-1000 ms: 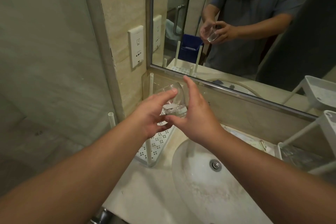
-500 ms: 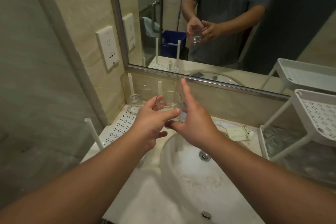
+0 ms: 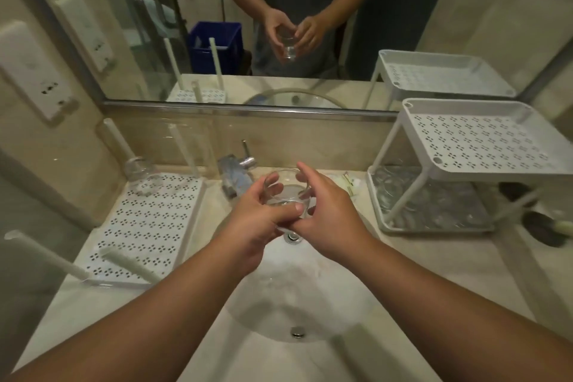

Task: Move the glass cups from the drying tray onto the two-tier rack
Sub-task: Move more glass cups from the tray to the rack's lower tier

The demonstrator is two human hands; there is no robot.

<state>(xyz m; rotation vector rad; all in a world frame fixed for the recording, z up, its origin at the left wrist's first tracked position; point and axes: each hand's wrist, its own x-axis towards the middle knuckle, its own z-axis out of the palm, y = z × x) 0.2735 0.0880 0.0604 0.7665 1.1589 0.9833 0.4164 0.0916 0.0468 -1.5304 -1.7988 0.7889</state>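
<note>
Both hands' grips hold one upright glass cup (image 3: 286, 192) over the sink (image 3: 297, 304). The two-tier rack (image 3: 477, 139) stands at the desk's right edge, nearer the right hand (image 3: 325, 211) than the left hand (image 3: 257, 220).

The rack's top tier (image 3: 477, 139) lies bare; glasses (image 3: 434, 201) crowd its lower tier.
</note>
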